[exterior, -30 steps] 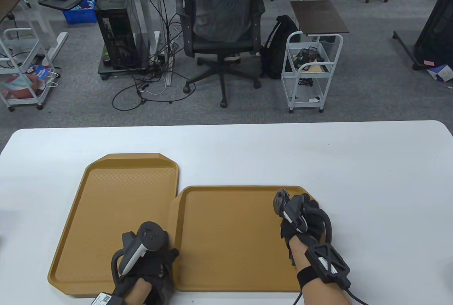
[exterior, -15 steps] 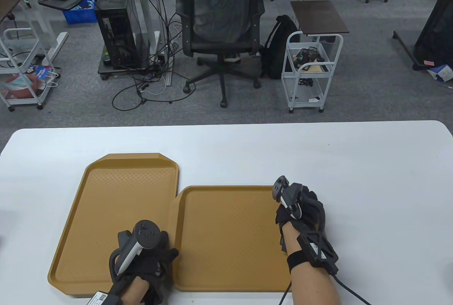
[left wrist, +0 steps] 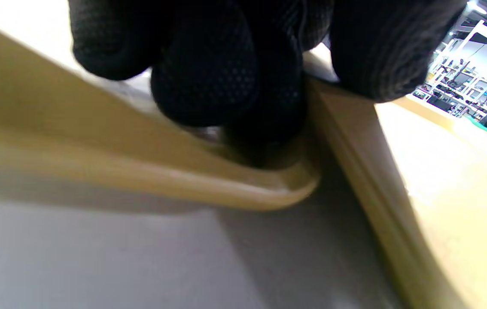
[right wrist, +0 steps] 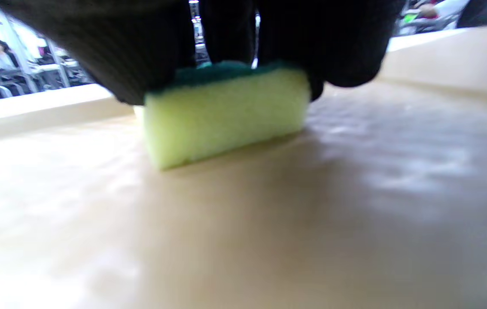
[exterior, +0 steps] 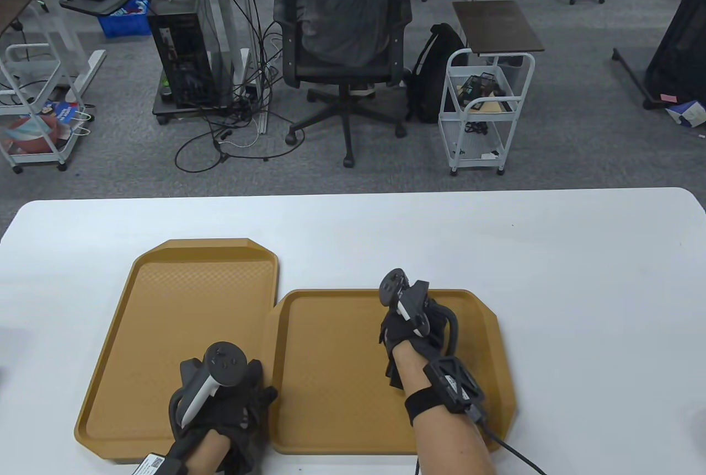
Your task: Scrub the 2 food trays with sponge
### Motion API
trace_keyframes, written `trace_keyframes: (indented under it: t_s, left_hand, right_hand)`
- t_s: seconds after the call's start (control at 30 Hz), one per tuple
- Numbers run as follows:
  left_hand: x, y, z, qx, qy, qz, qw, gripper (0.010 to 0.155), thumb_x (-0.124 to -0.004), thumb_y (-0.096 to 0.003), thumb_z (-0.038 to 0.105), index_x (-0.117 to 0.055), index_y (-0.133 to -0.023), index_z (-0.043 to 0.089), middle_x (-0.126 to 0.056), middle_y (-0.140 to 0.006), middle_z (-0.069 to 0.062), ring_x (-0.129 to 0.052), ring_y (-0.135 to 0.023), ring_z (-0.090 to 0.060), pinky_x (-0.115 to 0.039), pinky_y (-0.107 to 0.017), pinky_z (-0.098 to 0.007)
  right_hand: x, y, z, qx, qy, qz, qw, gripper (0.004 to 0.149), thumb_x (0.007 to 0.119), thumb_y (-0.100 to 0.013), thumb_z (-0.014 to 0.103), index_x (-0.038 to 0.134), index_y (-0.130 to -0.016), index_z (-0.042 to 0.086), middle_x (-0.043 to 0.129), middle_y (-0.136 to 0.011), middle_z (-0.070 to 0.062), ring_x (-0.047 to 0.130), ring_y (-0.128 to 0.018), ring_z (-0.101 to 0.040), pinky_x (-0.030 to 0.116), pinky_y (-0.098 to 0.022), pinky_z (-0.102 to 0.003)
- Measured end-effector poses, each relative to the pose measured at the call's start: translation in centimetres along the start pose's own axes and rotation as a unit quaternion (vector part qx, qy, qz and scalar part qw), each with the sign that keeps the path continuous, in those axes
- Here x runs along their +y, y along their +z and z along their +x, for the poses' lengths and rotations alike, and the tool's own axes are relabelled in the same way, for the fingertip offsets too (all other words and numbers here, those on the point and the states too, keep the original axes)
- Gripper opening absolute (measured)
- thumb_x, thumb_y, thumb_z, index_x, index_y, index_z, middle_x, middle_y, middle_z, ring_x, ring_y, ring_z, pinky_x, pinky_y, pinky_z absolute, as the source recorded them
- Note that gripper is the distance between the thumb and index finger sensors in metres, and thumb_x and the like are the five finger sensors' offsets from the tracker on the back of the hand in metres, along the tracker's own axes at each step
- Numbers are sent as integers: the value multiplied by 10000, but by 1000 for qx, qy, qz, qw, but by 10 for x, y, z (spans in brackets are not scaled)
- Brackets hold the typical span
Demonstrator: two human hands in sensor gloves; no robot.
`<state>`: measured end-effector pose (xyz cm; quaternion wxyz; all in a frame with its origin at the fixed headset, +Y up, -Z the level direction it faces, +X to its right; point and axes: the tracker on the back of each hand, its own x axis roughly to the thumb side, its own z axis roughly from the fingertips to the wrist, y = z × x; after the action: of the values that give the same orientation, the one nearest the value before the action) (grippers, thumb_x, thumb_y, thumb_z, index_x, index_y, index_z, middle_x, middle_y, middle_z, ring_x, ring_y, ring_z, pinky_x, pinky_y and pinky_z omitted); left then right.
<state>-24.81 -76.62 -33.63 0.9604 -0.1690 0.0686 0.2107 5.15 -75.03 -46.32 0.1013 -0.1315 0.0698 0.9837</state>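
Note:
Two tan food trays lie side by side: the left tray [exterior: 182, 320] and the right tray [exterior: 331, 375]. My right hand [exterior: 411, 326] is over the far middle of the right tray and grips a yellow sponge [right wrist: 226, 116] with a green top. The sponge's yellow face lies flat on the tray floor [right wrist: 269, 223]; in the table view the hand hides it. My left hand [exterior: 242, 403] sits where the trays meet at the near side. Its curled fingers [left wrist: 226, 73] hook into the left tray's corner [left wrist: 269, 189], and the thumb [left wrist: 381, 47] rests on the right tray's rim [left wrist: 355, 141].
The white table [exterior: 579, 276] stretches to the right and behind the trays. Beyond its far edge are a black office chair [exterior: 347, 44], a white cart [exterior: 485, 105] and a computer tower [exterior: 182, 55] on the floor.
My right hand slid left with the sponge, from the right tray's far right corner to its far middle. The left hand has hardly moved.

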Motion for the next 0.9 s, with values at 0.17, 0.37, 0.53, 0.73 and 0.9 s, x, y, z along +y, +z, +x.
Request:
trace_keyframes:
  t_s: [0.17, 0.37, 0.53, 0.73, 0.9]
  left_hand:
    - [0, 0, 0, 2, 3, -3, 1000, 699, -862, -414, 513, -674, -1029, 239, -1046, -596, -14, -1025, -439, -250, -840, -451, -442]
    - [0, 0, -2, 1, 7, -4, 1000, 697, -862, -415, 516, -673, -1029, 245, -1046, -594, -12, -1025, -439, -248, -841, -450, -441]
    - [0, 0, -2, 1, 7, -5, 1000, 698, -860, -415, 518, -672, -1030, 247, -1047, -593, -10, -1026, -437, -246, -841, -449, -441]
    - [0, -1, -3, 0, 8, -6, 1000, 696, -861, -414, 519, -676, -1029, 249, -1047, -591, -8, -1025, -436, -247, -842, -448, -441]
    - [1, -1, -3, 1, 6, -6, 1000, 696, -859, -414, 519, -676, -1029, 252, -1049, -591, -4, -1027, -436, -247, -842, -447, -441]
  right_hand:
    - [14, 10, 45, -58, -20, 11, 998, 561, 835, -483, 370, 689, -1008, 236, 509, -1127, -82, 820, -736, -382, 761, -584, -527]
    - [28, 18, 84, -135, -59, 38, 988, 565, 823, -489, 373, 677, -1016, 232, 506, -1129, -72, 820, -708, -364, 768, -573, -522]
    - [37, 28, 108, -195, -65, 42, 978, 554, 821, -493, 362, 689, -1014, 228, 539, -1122, -86, 827, -691, -353, 771, -561, -518]
    - [41, 34, 116, -201, -67, 40, 977, 592, 845, -483, 402, 682, -1021, 216, 584, -1103, -122, 862, -636, -326, 795, -514, -487]
    - [41, 42, 113, -184, -72, 96, 976, 674, 868, -469, 428, 610, -1047, 196, 600, -1075, -158, 887, -568, -297, 813, -459, -466]
